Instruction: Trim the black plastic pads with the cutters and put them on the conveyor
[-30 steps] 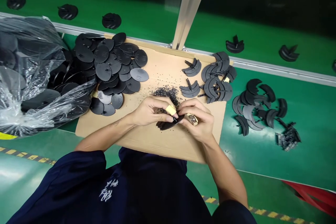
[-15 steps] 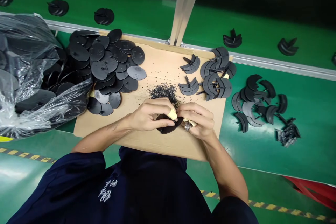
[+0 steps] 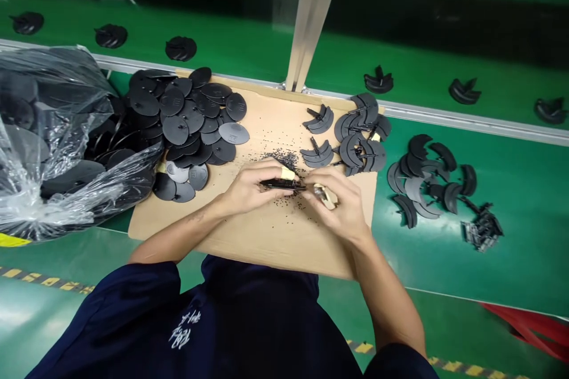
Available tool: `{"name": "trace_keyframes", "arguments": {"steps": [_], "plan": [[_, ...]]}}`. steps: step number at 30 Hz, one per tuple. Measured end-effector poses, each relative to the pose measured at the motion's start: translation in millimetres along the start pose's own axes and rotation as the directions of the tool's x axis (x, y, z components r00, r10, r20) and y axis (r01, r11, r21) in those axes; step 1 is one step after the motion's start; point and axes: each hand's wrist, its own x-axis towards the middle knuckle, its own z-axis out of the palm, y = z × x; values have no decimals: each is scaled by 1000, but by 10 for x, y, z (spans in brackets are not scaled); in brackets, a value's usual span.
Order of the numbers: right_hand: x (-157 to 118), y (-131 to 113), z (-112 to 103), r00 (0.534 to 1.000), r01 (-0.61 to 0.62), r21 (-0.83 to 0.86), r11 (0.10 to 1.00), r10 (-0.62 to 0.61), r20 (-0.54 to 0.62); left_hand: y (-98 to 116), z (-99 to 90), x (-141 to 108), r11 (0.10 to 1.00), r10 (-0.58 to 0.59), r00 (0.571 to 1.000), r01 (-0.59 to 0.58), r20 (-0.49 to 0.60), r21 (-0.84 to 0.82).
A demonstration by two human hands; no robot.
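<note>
My left hand (image 3: 249,188) grips a dark disc part (image 3: 279,184), held nearly edge-on above the cardboard sheet (image 3: 253,243). One of its fingers has a yellow wrap. My right hand (image 3: 340,201) is at the right end of that part, thumb and fingertips closed near it; whatever they pinch is too small to name. A pale yellow wrapped bundle (image 3: 326,196) shows in the right palm. Tiny black pieces (image 3: 284,158) lie scattered beyond and under the hands.
Black discs (image 3: 178,121) are heaped at left beside a clear plastic bag (image 3: 53,148). Curved black parts (image 3: 360,136) lie at the cardboard's right, others (image 3: 422,174) on the green table (image 3: 524,189) near small clips (image 3: 483,228). A metal post (image 3: 311,23) rises behind. Parts sit beyond the rail.
The disc part has turned from lying tilted face-up to nearly edge-on in my left hand. My right hand has opened out slightly around the bundle. The parts beyond the rail have shifted left.
</note>
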Motion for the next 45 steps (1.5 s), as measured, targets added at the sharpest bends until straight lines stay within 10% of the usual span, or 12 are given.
{"name": "trace_keyframes", "arguments": {"steps": [10, 27, 36, 45], "plan": [[46, 124, -128, 982, 149, -494, 857, -71, 173, -38, -32, -3, 986, 119, 993, -117, -11, 120], [109, 53, -92, 951, 307, -688, 657, -181, 251, -71, -1, -64, 988, 139, 990, -137, -20, 67], [144, 52, -110, 958, 228, -778, 585, 10, 288, -62, -9, -20, 969, 155, 987, -160, 42, 187], [134, -39, -259, 969, 67, -545, 836, 75, 234, -48, -24, -25, 992, 33, 994, -21, -101, 123]]}}
